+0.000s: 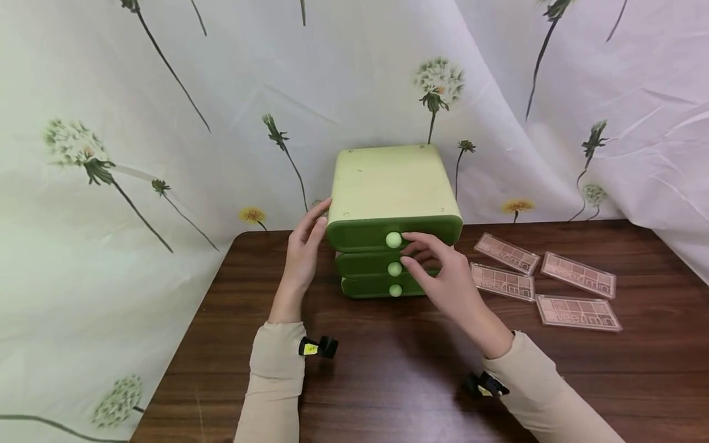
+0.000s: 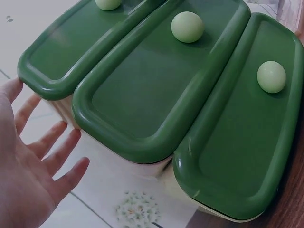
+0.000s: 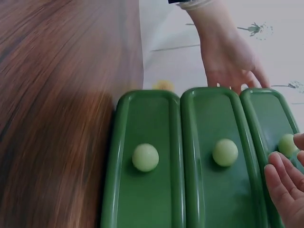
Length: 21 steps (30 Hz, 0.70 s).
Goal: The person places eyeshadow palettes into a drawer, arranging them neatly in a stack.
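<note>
A small drawer chest (image 1: 394,184) with a pale yellow-green top stands at the back of the table. Its three dark green drawer fronts are stacked, each with a round pale green knob. My left hand (image 1: 306,243) is at the chest's left side, fingers extended and fingertips along its upper edge. At the front, my right hand (image 1: 443,271) is beside the top knob (image 1: 393,240). Its index fingertip meets the knob's right edge, while the thumb is apart, lower down near the middle knob (image 1: 394,269). In the right wrist view, fingers (image 3: 280,180) lie close around the top knob.
Several clear-lidded pink makeup palettes (image 1: 578,312) lie flat on the dark wooden table (image 1: 382,381), right of the chest. Behind the table hangs a white cloth (image 1: 354,80) printed with dandelions. A small black camera (image 1: 328,347) is strapped at the left wrist.
</note>
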{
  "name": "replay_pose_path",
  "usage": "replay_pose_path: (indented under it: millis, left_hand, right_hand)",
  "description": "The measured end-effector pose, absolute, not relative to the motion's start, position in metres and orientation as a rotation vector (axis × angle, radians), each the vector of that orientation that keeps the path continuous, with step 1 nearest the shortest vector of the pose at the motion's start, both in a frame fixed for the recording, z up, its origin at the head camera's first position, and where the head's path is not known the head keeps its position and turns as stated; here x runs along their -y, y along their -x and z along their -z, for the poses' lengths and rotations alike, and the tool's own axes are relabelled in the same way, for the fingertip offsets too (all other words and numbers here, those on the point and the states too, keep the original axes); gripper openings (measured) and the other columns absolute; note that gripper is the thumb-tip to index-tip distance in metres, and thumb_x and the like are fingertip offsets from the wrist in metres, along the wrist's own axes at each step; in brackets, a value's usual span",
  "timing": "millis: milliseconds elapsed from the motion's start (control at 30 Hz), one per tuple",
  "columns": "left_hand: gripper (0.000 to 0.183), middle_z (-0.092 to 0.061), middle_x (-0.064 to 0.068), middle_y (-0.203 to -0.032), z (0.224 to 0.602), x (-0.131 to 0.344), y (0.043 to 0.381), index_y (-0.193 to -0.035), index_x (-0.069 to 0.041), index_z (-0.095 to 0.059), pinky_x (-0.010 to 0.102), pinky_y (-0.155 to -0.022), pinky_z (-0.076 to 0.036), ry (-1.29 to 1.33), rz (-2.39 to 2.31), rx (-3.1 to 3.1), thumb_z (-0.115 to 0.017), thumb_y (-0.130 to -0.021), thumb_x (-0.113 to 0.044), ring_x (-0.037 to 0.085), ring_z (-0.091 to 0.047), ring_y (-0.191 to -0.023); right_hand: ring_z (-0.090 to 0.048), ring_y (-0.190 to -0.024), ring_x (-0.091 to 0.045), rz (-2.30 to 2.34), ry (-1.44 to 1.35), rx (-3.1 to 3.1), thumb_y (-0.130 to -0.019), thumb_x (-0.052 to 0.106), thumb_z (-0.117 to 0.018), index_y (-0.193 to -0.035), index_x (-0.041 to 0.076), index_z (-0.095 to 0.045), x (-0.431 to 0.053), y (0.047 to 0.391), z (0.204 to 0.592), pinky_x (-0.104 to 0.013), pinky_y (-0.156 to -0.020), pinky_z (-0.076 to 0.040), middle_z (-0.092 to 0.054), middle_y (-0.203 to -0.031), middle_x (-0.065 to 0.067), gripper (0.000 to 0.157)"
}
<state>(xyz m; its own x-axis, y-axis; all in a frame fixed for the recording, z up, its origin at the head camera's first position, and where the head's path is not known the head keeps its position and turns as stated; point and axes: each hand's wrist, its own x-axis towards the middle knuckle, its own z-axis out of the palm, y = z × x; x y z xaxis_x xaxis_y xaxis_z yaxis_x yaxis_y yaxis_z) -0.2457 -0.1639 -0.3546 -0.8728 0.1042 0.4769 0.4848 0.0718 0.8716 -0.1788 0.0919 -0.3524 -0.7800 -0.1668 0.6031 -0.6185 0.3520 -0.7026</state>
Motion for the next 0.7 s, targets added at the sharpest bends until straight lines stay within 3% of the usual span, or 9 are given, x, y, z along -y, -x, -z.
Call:
replay_pose_path:
  millis: [500, 700]
  left_hand:
    - [0.041, -0.046, -0.005, -0.150, 0.353, 0.163, 0.245, -0.146, -0.017, -0.052, 0.041, -0.113, -0.029, 0.564, 1.863, 2.090, -0.045, -0.107, -0.025, 0.008, -0.033, -0.141]
    - [0.043, -0.043, 0.003, -0.153, 0.346, 0.162, 0.238, -0.148, -0.009, -0.048, 0.041, -0.113, -0.030, 0.530, 1.877, 2.129, -0.043, -0.107, -0.019, 0.010, -0.032, -0.142]
  right_hand:
    - [-0.070, -0.074, -0.013, -1.506, -0.646, 2.075, -0.088, 0.004, -0.074, -0.119, 0.010, -0.066, -0.074, 0.192, 0.354, -0.027, -0.068, -0.051, -0.075, -0.090, -0.002, 0.032]
    - [-0.069, -0.071, -0.013, -1.513, -0.616, 2.078, -0.087, 0.003, -0.075, -0.115, 0.010, -0.067, -0.072, 0.193, 0.354, -0.026, -0.063, -0.049, -0.074, -0.086, -0.002, 0.029]
